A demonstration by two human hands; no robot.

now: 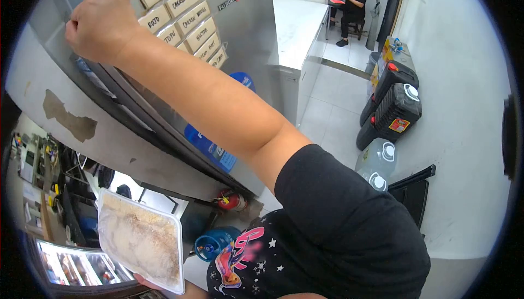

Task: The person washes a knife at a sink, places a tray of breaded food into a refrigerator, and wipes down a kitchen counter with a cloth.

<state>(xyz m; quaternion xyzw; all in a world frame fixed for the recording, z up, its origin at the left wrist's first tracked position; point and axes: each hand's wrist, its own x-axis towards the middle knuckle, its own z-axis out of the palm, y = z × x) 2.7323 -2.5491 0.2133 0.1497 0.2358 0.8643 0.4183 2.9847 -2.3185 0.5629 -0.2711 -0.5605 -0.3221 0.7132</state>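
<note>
My right hand (101, 23) is raised at the upper left, its fingers curled closed at the edge of a grey metal fridge door (248, 31); what it grips is hidden. Labels (188, 18) with handwritten food names are stuck on that door, partly behind my forearm. Low on the left, my left hand (146, 282) holds a white-rimmed plastic tub (139, 239) from beneath. Pale, crumbly-looking stuff fills the tub, under what looks like a clear cover. Most of this hand is hidden by the tub.
Black jerrycans (401, 108) and clear jugs (376, 157) line the right wall. A white counter (297, 26) stands beyond the fridge. At the back a person (355, 4) sits. Below are a red extinguisher (232, 199) and a blue cylinder (215, 243).
</note>
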